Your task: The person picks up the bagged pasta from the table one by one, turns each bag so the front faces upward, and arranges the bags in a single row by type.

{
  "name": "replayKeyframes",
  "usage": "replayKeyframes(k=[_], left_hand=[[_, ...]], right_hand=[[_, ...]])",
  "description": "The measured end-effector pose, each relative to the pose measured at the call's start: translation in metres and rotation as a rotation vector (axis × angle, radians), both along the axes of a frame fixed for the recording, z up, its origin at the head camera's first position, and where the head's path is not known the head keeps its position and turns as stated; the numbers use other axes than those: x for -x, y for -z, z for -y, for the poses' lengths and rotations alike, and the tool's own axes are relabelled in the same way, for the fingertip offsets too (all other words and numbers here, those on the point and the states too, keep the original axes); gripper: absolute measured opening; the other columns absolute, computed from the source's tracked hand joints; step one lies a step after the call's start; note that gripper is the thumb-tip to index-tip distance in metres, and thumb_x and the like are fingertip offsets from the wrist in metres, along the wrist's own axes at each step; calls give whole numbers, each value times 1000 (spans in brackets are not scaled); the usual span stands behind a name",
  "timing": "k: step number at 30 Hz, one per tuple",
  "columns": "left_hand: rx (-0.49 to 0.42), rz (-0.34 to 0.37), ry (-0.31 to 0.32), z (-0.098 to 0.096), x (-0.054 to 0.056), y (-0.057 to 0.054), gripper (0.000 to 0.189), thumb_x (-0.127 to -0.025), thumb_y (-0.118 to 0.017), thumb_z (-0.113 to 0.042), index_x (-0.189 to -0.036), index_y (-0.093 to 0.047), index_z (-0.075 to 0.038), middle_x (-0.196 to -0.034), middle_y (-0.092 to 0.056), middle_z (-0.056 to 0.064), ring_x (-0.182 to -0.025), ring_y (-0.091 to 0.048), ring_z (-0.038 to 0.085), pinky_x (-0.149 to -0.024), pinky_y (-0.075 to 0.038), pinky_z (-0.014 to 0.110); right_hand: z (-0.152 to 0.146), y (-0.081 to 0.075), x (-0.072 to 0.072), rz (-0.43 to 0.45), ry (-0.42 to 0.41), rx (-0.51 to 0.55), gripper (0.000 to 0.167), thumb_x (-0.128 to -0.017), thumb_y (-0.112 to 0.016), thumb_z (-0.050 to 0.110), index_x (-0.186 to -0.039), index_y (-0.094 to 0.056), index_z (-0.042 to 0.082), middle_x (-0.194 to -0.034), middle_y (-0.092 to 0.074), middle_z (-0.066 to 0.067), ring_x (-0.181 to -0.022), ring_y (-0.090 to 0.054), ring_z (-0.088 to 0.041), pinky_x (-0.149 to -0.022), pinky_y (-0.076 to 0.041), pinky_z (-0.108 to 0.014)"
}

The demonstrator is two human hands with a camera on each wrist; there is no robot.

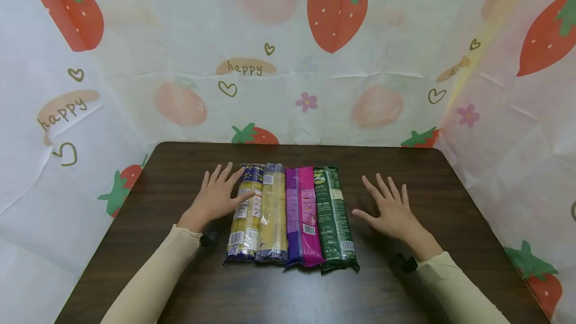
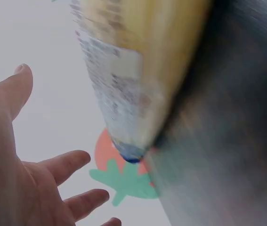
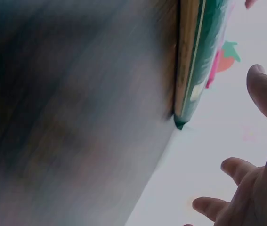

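Side by side on the table lie a clear-and-blue pack of spaghetti [image 1: 247,214], a second clear pack of yellow noodles [image 1: 272,214], a pink and purple packet [image 1: 306,216] and a dark green packet [image 1: 334,219]. My left hand [image 1: 218,199] is spread, its thumb and index finger overlapping the leftmost pack in the head view. In the left wrist view that pack [image 2: 138,70] is blurred beside the spread fingers. To the right of the green packet, my right hand [image 1: 391,211] has its fingers fanned out and holds nothing. The green packet [image 3: 201,61] also shows in the right wrist view.
The dark wood table [image 1: 288,294] has rounded far corners. A white cloth backdrop [image 1: 288,109] with strawberries, hearts and "happy" lettering stands along its back and both sides. A dark band [image 1: 406,263] sits at the right wrist.
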State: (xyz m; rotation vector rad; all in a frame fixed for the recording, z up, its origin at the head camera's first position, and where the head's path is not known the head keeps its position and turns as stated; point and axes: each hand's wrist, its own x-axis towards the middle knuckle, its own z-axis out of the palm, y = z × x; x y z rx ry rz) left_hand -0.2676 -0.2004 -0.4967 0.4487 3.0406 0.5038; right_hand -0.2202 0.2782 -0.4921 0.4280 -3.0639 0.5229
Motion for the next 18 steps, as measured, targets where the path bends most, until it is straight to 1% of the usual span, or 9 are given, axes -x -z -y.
replayKeyframes(k=[6, 11, 16, 18], left_hand=[[-12, -2, 48, -20, 4, -7, 91, -102, -54, -73, -172, -31, -19, -178, -13, 20, -163, -5, 49, -127, 1, 72], [-21, -3, 83, -34, 5, -10, 89, -102, -57, -70, -171, -32, -19, -178, -14, 19, -164, -6, 48, -128, 0, 72], [-11, -7, 109, -45, 5, -12, 88, -103, -57, -69, -172, -31, -20, -178, -16, 19, -164, -8, 46, -128, -1, 71], [-7, -10, 120, -49, 6, -12, 88, -103, -56, -69, -172, -31, -20, -178, -17, 19, -164, -8, 46, -128, -2, 71]], right_hand=[[11, -4, -9, -20, -30, 26, 96, -99, -67, 65, -174, -23, 23, -177, -13, -26, -162, -4, -54, -123, 5, -78], [19, -3, -14, -19, -51, 21, 97, -99, -68, 66, -174, -22, 25, -178, -13, -24, -162, -4, -52, -124, 6, -76], [24, -2, -19, -22, -67, 20, 98, -98, -69, 66, -174, -22, 27, -179, -13, -21, -163, -4, -50, -125, 6, -75], [26, -2, -22, -25, -74, 30, 98, -97, -70, 65, -174, -24, 25, -179, -13, -20, -163, -5, -50, -125, 6, -75]])
